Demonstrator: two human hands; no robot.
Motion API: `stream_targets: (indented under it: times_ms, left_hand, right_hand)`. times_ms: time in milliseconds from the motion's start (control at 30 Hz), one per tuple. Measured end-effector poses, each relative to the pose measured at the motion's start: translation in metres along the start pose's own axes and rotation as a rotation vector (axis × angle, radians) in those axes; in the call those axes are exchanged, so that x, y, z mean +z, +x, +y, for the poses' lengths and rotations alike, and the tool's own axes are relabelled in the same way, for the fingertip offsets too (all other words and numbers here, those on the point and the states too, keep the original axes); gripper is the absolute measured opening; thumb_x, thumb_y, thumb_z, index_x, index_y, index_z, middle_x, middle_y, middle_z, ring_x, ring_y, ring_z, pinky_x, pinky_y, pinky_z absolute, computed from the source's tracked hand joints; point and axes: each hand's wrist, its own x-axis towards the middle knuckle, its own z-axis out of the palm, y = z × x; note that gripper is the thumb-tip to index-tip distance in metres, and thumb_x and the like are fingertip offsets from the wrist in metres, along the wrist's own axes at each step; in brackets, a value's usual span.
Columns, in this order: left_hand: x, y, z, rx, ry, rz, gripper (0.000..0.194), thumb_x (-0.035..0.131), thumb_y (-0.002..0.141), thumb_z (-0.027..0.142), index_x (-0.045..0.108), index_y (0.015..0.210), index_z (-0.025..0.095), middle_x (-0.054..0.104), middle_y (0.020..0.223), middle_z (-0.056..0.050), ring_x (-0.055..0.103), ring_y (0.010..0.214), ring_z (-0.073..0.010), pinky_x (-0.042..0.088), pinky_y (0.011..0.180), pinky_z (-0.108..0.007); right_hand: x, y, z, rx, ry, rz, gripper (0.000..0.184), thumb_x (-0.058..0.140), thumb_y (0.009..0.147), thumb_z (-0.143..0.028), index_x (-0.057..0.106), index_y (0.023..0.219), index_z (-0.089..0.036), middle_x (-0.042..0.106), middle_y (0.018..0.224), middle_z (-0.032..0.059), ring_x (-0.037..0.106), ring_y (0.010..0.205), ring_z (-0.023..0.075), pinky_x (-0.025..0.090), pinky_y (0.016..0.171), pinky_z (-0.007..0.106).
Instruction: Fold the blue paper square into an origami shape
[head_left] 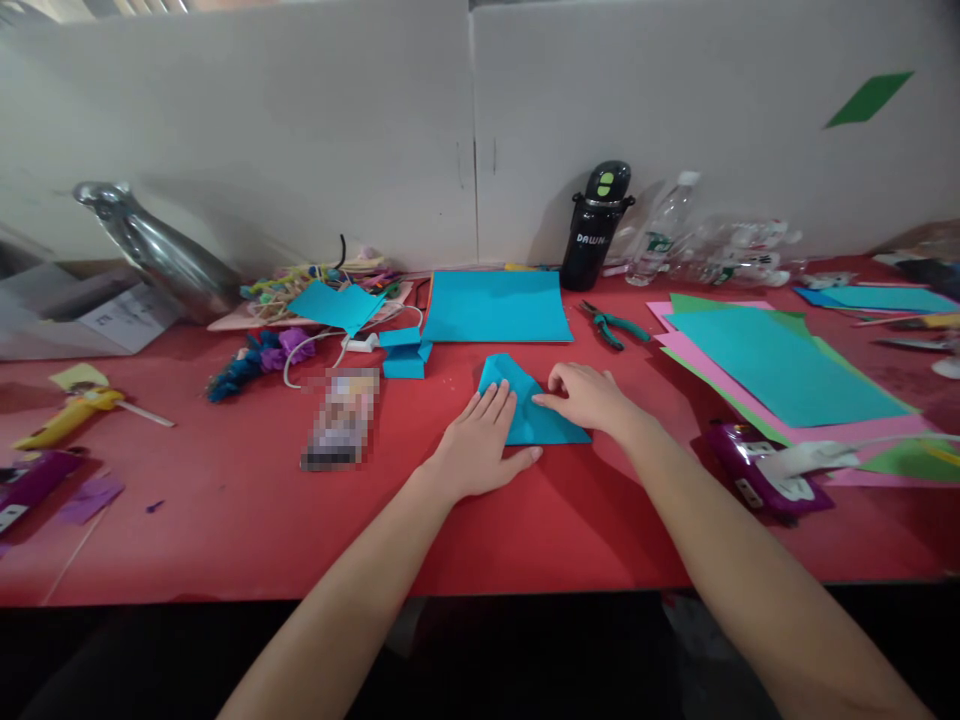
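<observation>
A folded sheet of blue paper lies in front of me on the red table, its top narrowed to a slanted shape. My left hand rests flat over its left part, fingers stretched and thumb spread toward the lower edge. At the sloping right edge, my right hand has thumb and index finger pinched together on the paper; the other fingers curl in. Part of the sheet is hidden beneath the left hand. A small folded blue paper piece stands to the upper left.
Behind lies a stack of blue sheets, with pliers and a black bottle to its right. Coloured paper and a purple power strip are at right. A blurred phone-like object and a yellow glue gun lie left.
</observation>
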Motion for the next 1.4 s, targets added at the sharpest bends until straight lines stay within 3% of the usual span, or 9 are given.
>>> stream_targets:
  times_ms: [300,500,700,1033,1233,1400]
  left_hand:
    - [-0.001,0.000,0.000,0.003,0.006,-0.005,0.090,0.036,0.093,0.070,0.026,0.157,0.007,0.010,0.166,-0.016,0.009,0.154,-0.0303,0.014,0.127,-0.046]
    - [-0.001,0.000,0.000,0.001,-0.005,-0.015,0.091,0.035,0.093,0.071,0.026,0.157,0.008,0.008,0.166,-0.014,0.008,0.155,-0.0306,0.014,0.127,-0.047]
    - [-0.002,0.000,0.000,-0.003,-0.019,-0.016,0.091,0.037,0.092,0.072,0.023,0.159,0.011,0.008,0.166,-0.013,0.009,0.155,-0.0294,0.014,0.127,-0.046]
    - [-0.021,-0.010,-0.016,-0.051,-0.027,-0.112,0.096,0.032,0.088,0.080,0.018,0.160,0.018,0.008,0.167,-0.008,0.007,0.156,-0.0283,0.004,0.126,-0.052]
    - [-0.031,-0.015,-0.029,-0.060,-0.060,-0.165,0.094,0.034,0.086,0.082,0.014,0.160,0.027,0.007,0.167,-0.002,-0.002,0.155,-0.0336,-0.003,0.123,-0.059]
    - [-0.034,-0.019,-0.042,-0.092,-0.066,-0.184,0.091,0.042,0.084,0.081,0.020,0.158,0.035,0.003,0.167,-0.002,-0.006,0.154,-0.0386,-0.004,0.120,-0.065]
  right_hand:
    - [-0.005,0.003,0.028,0.027,-0.007,0.026,0.040,0.065,0.080,-0.062,0.058,0.080,-0.023,0.069,0.093,0.0055,0.063,0.091,0.0285,0.039,0.082,0.044]
    - [-0.004,0.002,0.011,-0.065,0.192,0.154,0.040,0.057,0.089,-0.060,0.055,0.078,-0.022,0.069,0.088,0.0040,0.062,0.083,0.0221,0.039,0.072,0.035]
    - [0.005,0.004,0.003,-0.032,0.091,0.032,0.037,0.070,0.079,-0.057,0.058,0.081,-0.023,0.070,0.089,0.0032,0.062,0.084,0.0235,0.036,0.073,0.036]
    - [0.000,0.006,0.007,0.032,0.091,-0.014,0.039,0.071,0.076,-0.061,0.059,0.081,-0.024,0.071,0.095,0.0033,0.063,0.088,0.0251,0.037,0.078,0.041]
    - [0.001,0.005,0.008,0.033,0.102,-0.016,0.040,0.070,0.077,-0.062,0.060,0.082,-0.024,0.071,0.097,0.0035,0.063,0.090,0.0254,0.038,0.081,0.043]
    - [0.002,0.006,0.010,0.016,0.106,-0.008,0.040,0.069,0.077,-0.063,0.060,0.082,-0.024,0.070,0.096,0.0033,0.063,0.090,0.0254,0.039,0.079,0.042]
